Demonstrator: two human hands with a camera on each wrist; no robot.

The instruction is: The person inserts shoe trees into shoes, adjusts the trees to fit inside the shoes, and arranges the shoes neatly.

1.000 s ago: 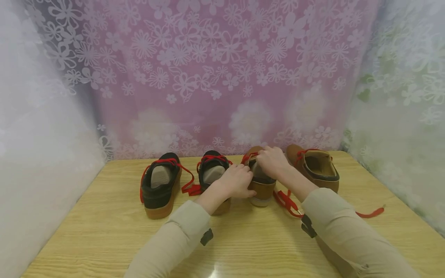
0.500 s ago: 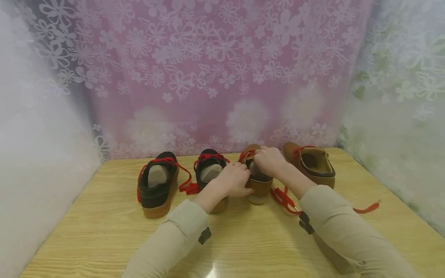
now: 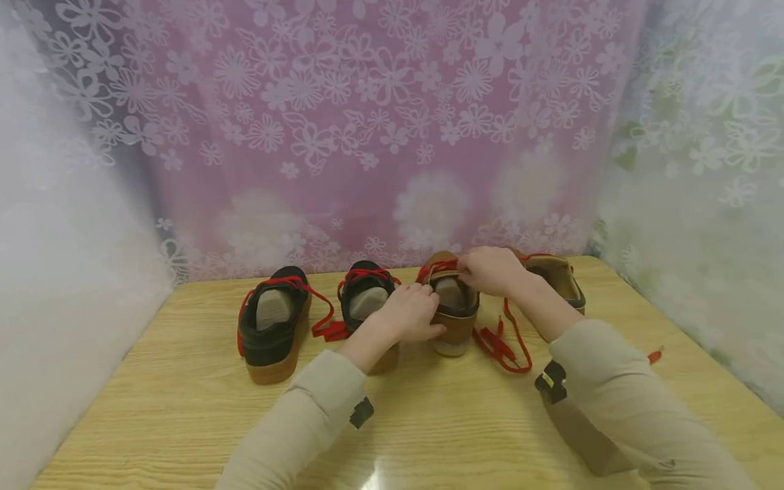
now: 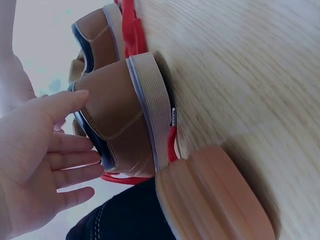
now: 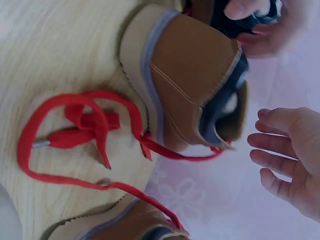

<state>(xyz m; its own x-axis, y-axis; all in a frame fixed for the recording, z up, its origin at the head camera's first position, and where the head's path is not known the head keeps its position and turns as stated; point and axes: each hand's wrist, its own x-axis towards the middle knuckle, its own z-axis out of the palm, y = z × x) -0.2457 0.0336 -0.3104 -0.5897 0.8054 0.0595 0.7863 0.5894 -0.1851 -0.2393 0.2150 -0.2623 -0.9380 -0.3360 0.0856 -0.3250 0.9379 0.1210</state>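
A brown shoe (image 3: pixel 456 330) with red laces (image 3: pixel 442 265) stands third from the left in a row; a beige insole (image 3: pixel 450 291) shows inside it. Beside its left edge lies my left hand (image 3: pixel 412 313), fingertips right at the dark collar and thumb over the heel in the left wrist view. My right hand (image 3: pixel 495 269) hovers off the opening's right side. In the right wrist view its relaxed fingers (image 5: pixel 272 145) are apart from the shoe and hold nothing. Another brown shoe (image 3: pixel 559 272) to the right is partly hidden by the right arm.
Two black shoes stand on the left: an outer one (image 3: pixel 269 347) and an inner one (image 3: pixel 367 299) partly behind my left hand. Loose red lace (image 3: pixel 517 367) loops across the wooden table (image 3: pixel 429 435) between the brown shoes. A pink floral curtain (image 3: pixel 367 136) hangs behind.
My right hand has drawn back from the brown shoe's opening toward the right, uncovering the insole and now overlapping the far-right shoe. My left hand stays at the shoe's left side.
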